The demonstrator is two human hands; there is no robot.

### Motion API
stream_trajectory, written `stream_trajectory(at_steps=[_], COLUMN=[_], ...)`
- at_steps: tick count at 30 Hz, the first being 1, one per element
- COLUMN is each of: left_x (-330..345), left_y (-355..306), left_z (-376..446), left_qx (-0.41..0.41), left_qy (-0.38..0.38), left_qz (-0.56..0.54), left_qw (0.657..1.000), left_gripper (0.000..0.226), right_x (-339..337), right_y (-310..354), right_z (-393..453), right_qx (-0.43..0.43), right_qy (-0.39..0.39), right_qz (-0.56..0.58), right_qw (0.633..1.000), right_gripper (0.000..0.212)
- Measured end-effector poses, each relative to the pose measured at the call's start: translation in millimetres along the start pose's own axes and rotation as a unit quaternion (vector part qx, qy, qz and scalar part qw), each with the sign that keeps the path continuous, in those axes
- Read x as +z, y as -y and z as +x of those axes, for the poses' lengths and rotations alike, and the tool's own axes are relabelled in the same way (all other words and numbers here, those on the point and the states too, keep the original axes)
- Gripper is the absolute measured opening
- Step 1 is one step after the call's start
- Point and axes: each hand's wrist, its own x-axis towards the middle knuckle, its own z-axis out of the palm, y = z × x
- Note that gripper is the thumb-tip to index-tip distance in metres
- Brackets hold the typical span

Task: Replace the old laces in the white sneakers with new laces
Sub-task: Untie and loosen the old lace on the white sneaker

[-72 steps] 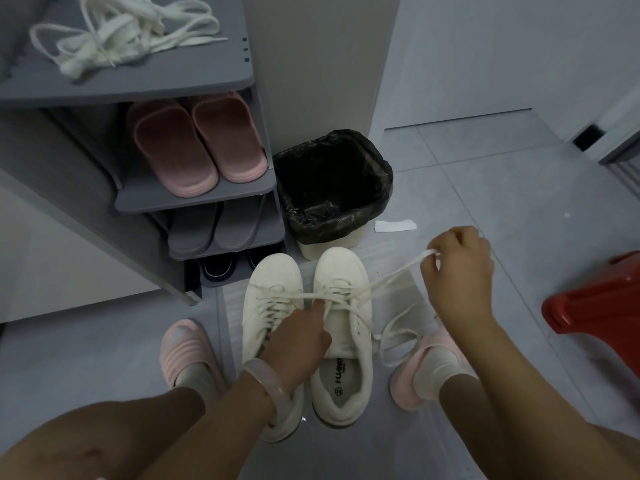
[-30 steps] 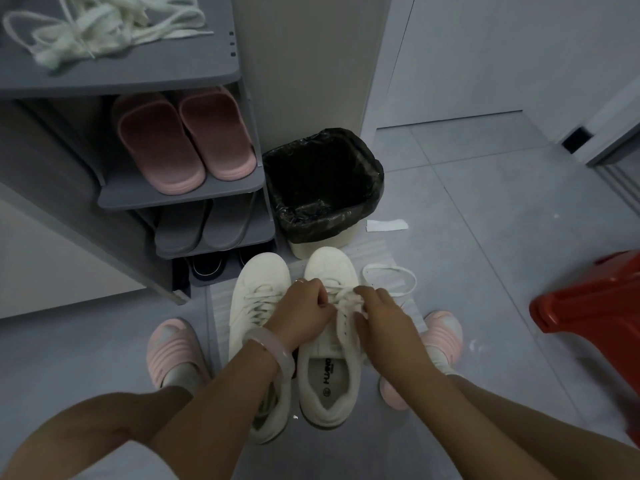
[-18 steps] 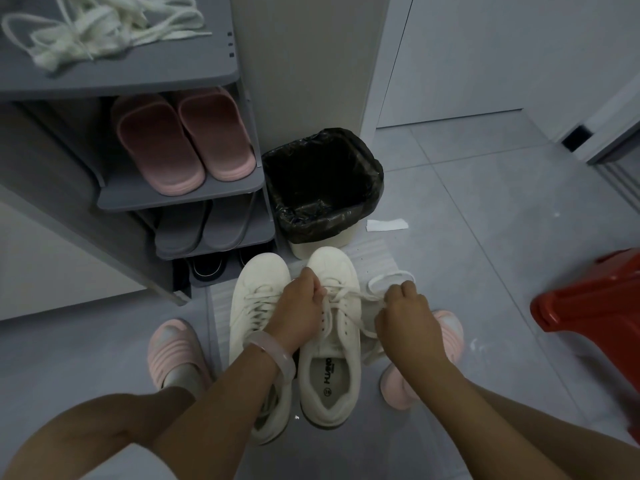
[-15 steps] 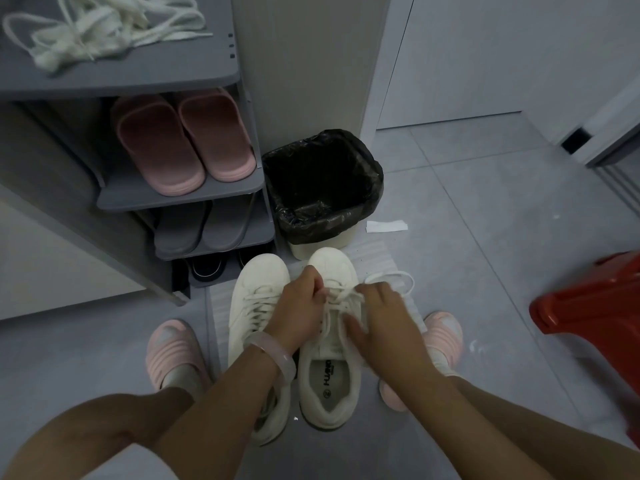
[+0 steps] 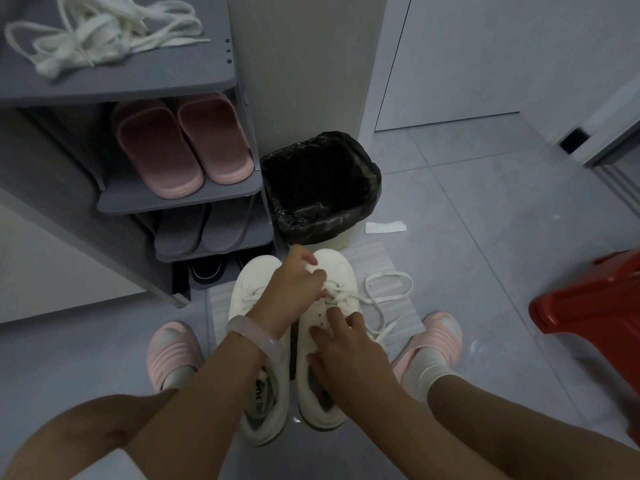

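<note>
Two white sneakers stand side by side on a white mat, the left sneaker [image 5: 254, 282] and the right sneaker [image 5: 337, 268]. My left hand [image 5: 294, 289], with a pale bangle on its wrist, reaches across to the right sneaker and pinches its white lace [image 5: 341, 296] near the front eyelets. My right hand [image 5: 346, 344] rests on the right sneaker's upper with fingers spread and its thumb at the collar. A loose loop of that lace [image 5: 391, 284] lies on the mat to the right. A pile of white laces [image 5: 104, 29] lies on the top shelf.
A grey shoe rack [image 5: 180, 194] with pink slippers [image 5: 180, 143] stands at the left. A bin with a black bag [image 5: 322, 188] sits just beyond the sneakers. A red stool [image 5: 588, 303] is at the right. My feet in pink slippers [image 5: 173, 348] flank the mat.
My right hand has pulled back from the eyelets and now lies flat on the right sneaker's upper. My left hand has shifted forward toward the toe, still on the lace.
</note>
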Motion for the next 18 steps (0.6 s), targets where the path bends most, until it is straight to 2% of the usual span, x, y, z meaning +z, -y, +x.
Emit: stream_trajectory(at_steps=[2, 3, 4, 6, 9, 11, 14, 16, 18], left_x=[-5.7, -10.1, -14.9, -22.0, -11.9, -1.0, 8.2, 8.8, 3.6], left_y=[-4.6, -4.8, -3.2, 5.2, 23.1, 29.9, 33.0, 30.5, 21.8], left_z=[-4.3, -4.6, -2.7, 1.4, -3.5, -6.8, -4.2, -4.3, -4.4], left_qx=[0.124, 0.163, 0.17, 0.122, 0.045, 0.063, 0.118, 0.128, 0.15], left_qy=[-0.033, -0.056, -0.075, -0.087, 0.03, 0.041, 0.002, -0.039, -0.134], left_qz=[0.163, 0.202, 0.211, 0.226, 0.279, 0.275, 0.295, 0.284, 0.24], left_qw=[0.978, 0.964, 0.96, 0.962, 0.959, 0.958, 0.948, 0.95, 0.95], left_gripper=[0.022, 0.026, 0.028, 0.026, 0.017, 0.007, 0.011, 0.013, 0.013], right_x=[0.3, 0.1, 1.0, 1.6, 1.1, 2.3, 4.3, 5.0, 5.8], right_y=[0.5, -0.3, -1.7, -4.7, -4.7, -3.7, -3.9, -4.8, -6.1], right_z=[1.8, 2.4, 2.8, 2.5, 0.5, 0.8, 1.6, 1.9, 1.7], right_qx=[0.012, 0.014, 0.009, -0.008, -0.013, -0.012, -0.014, -0.009, -0.009], right_qy=[-0.006, -0.009, -0.013, -0.022, -0.034, -0.048, -0.07, -0.073, -0.065], right_qz=[0.013, 0.01, 0.01, 0.028, 0.028, 0.028, 0.04, 0.033, 0.042], right_qw=[1.0, 1.0, 1.0, 0.999, 0.999, 0.998, 0.997, 0.997, 0.997], right_gripper=[0.029, 0.028, 0.025, 0.022, 0.03, 0.035, 0.02, 0.02, 0.022])
